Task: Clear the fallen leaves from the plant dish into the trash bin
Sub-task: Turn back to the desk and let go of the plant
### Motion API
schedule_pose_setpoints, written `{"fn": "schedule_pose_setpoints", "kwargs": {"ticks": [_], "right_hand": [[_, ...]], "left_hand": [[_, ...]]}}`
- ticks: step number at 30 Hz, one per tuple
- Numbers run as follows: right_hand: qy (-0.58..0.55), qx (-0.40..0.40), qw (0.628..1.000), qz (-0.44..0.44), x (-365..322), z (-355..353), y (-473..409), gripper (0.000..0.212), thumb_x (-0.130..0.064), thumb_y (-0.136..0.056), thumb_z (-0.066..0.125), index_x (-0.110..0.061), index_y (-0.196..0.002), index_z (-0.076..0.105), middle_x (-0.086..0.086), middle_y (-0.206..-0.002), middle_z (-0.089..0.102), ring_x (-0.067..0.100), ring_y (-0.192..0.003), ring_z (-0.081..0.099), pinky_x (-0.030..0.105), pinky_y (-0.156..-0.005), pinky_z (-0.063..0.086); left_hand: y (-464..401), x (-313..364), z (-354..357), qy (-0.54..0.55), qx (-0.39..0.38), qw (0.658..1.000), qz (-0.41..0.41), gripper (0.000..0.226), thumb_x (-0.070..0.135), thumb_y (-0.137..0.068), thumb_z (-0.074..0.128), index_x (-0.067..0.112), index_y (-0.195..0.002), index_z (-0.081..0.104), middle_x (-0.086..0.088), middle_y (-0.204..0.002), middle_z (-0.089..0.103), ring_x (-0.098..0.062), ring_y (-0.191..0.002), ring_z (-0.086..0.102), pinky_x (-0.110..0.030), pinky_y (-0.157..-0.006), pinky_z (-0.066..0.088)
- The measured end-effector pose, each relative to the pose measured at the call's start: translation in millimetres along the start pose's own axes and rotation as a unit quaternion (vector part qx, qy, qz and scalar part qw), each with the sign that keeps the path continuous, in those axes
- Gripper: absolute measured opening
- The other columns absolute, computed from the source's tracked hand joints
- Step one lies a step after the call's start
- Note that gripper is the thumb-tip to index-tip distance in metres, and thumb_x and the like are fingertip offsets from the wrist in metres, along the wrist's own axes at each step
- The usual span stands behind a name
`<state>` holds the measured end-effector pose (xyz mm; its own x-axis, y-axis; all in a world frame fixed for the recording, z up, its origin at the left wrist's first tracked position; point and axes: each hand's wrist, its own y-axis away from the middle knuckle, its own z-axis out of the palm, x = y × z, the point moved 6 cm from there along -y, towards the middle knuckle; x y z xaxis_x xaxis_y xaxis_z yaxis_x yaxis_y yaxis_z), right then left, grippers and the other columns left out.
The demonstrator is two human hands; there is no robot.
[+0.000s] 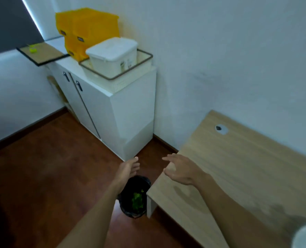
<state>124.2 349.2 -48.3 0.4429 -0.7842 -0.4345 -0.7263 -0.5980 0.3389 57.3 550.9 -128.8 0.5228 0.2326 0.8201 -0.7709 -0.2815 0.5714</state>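
Already, green leaves (pixel 137 200) lie in the bin (pixel 135 197), a black-bagged pail on the floor just beside the desk (pixel 238 169) corner. Both hands hover above it with fingers spread and empty: left hand (pixel 128 170), right hand (pixel 180 170). No plant dish is in view. Leaves look light, limp and easily torn, so I judge a gentle pinch at the stems or a loose scoop suits them best.

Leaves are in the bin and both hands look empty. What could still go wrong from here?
1. The bin sits tight against the desk corner, and the left forearm crosses its rim; pulling back carelessly may tip it and spill the leaves.
2. The plant dish is out of view, so leftover leaves there cannot be ruled out.
3. The right hand hovers at the desk edge and might knock it.
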Motion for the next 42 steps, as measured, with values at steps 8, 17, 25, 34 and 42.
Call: {"fn": "schedule_pose_setpoints", "kwargs": {"ticks": [8,17,25,34,42], "right_hand": [[0.008,0.109,0.992,0.055,15,-115,63,0.072,-0.054,-0.089,0.048,-0.026,-0.151,0.024,-0.002,-0.161,0.019,0.014,-0.147,0.016,0.034,-0.120,0.017],[0.027,0.205,0.976,0.068,35,-199,184,0.073,-0.059,-0.090,0.042,-0.022,-0.151,0.024,0.002,-0.160,0.023,0.019,-0.145,0.027,0.037,-0.120,0.021],[0.001,0.271,0.955,0.123,80,-244,339,0.074,-0.060,-0.094,0.037,-0.021,-0.153,0.018,0.001,-0.161,0.019,0.019,-0.147,0.019,0.040,-0.120,0.018],[-0.013,0.370,0.916,0.157,130,-263,491,0.067,-0.058,-0.094,0.038,-0.024,-0.151,0.026,-0.004,-0.158,0.029,0.016,-0.144,0.027,0.038,-0.118,0.023],[-0.022,0.428,0.876,0.223,207,-236,595,0.058,-0.053,-0.096,0.038,-0.025,-0.147,0.034,-0.003,-0.153,0.037,0.017,-0.140,0.034,0.038,-0.115,0.030]], "left_hand": [[57,113,59,-0.139,-0.055,0.978,0.149,0.022,0.038,-0.089,0.058,0.023,-0.100,0.069,0.002,-0.110,0.068,-0.018,-0.111,0.060,-0.028,-0.092,0.042],[161,179,152,-0.289,-0.079,0.909,0.289,0.037,0.041,-0.091,0.057,0.022,-0.123,0.061,0.003,-0.124,0.061,-0.010,-0.115,0.054,-0.022,-0.096,0.036],[266,191,258,-0.385,-0.127,0.846,0.347,0.043,0.046,-0.093,0.051,0.023,-0.129,0.056,0.001,-0.132,0.058,-0.016,-0.122,0.052,-0.024,-0.093,0.033],[353,165,376,-0.388,-0.193,0.821,0.372,0.052,0.051,-0.090,0.053,0.021,-0.132,0.054,0.000,-0.138,0.054,-0.015,-0.125,0.050,-0.028,-0.102,0.036],[368,92,445,-0.388,-0.253,0.816,0.346,0.035,0.040,-0.094,0.052,0.022,-0.123,0.058,-0.002,-0.133,0.058,-0.011,-0.109,0.053,-0.024,-0.092,0.034]]}}
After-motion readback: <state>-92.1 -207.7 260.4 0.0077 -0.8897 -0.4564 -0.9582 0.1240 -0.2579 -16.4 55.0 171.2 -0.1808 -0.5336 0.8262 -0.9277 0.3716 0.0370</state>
